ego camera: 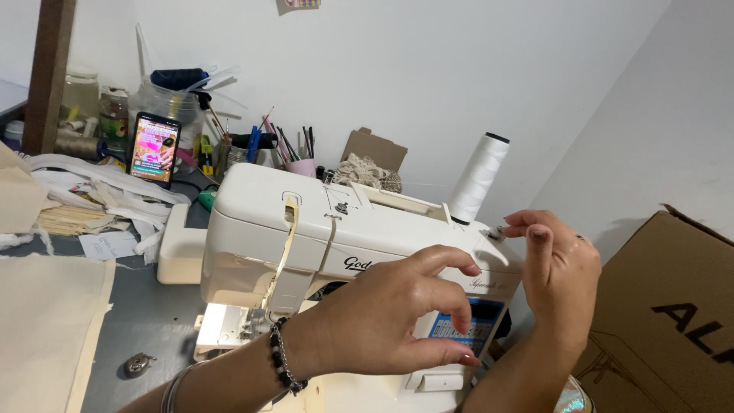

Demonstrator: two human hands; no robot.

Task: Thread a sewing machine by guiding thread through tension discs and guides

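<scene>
A cream sewing machine (321,229) stands on the grey table. A tall white thread cone (478,177) rises behind its right end. My right hand (562,271) is raised at the machine's top right corner, with thumb and forefinger pinched at a small metal pin (497,232); any thread in the fingers is too thin to see. My left hand (397,317), with a beaded bracelet on the wrist, hovers in front of the machine's blue control panel (466,329), fingers curled and apart, holding nothing visible.
A phone with a lit screen (153,149) leans at the back left, beside jars and cups of pens (294,153). Beige fabric (42,329) and paper strips lie on the left. A metal bobbin case (139,365) lies on the table. A cardboard box (673,306) stands at right.
</scene>
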